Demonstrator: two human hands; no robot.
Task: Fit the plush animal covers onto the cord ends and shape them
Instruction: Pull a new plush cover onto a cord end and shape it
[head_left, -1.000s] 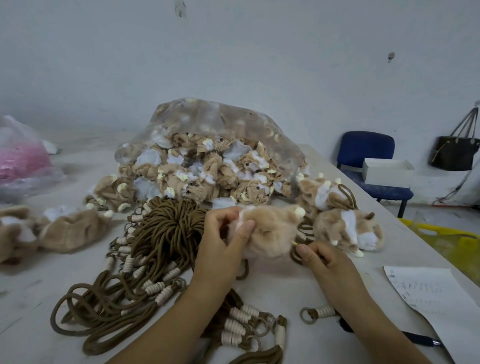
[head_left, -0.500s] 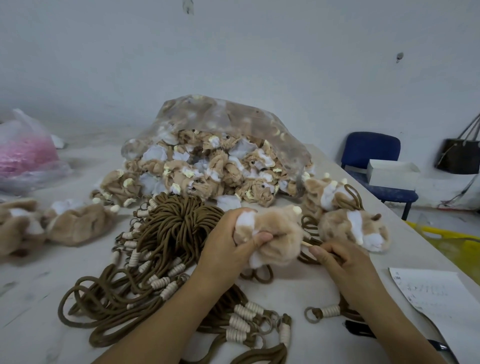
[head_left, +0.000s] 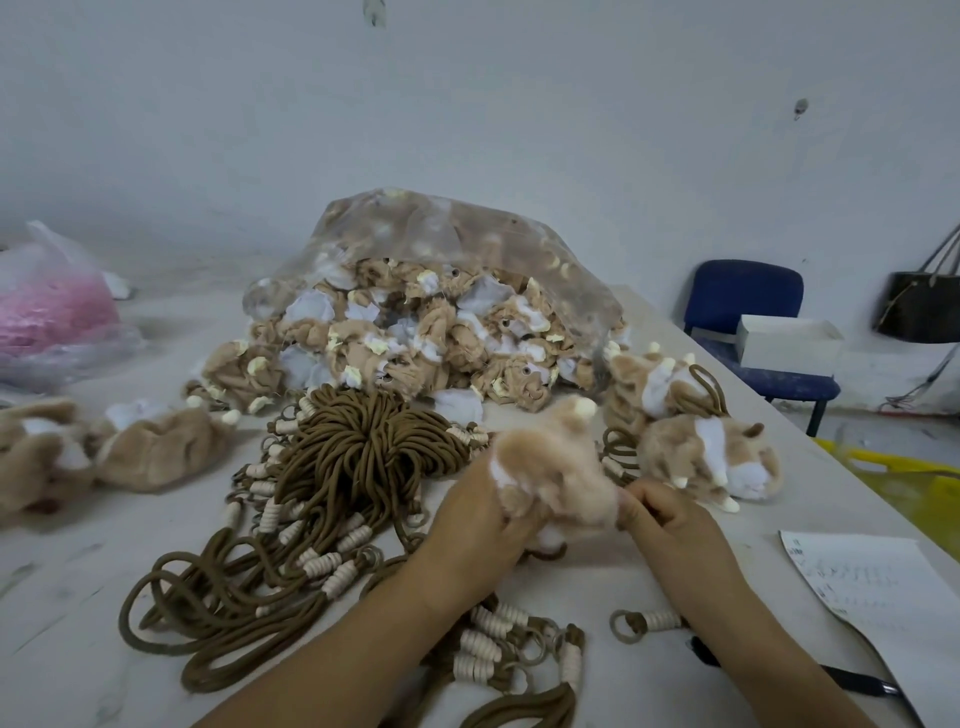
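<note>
A tan and white plush animal cover (head_left: 558, 462) is held above the table between both hands, blurred by motion. My left hand (head_left: 480, 525) grips its left side with curled fingers. My right hand (head_left: 670, 519) pinches its right edge. Behind and left lies a bundle of brown cords (head_left: 358, 457) with cream-wrapped ring ends. More cord ends (head_left: 498, 644) lie under my left forearm. A shaped plush animal (head_left: 711, 457) sits to the right, with another (head_left: 654, 384) behind it, both on cords.
A clear bag of unfitted plush covers (head_left: 415, 322) stands at the back. Loose covers (head_left: 156, 447) lie at the left, near a pink-filled bag (head_left: 52, 312). A paper sheet (head_left: 872, 587) and pen (head_left: 852, 680) lie right. A blue chair (head_left: 748, 322) stands beyond the table edge.
The cover has been squeezed and drawn lower toward me. My right hand has moved left from the cord onto the cover's right edge, while my left hand's grip has closed round it.
</note>
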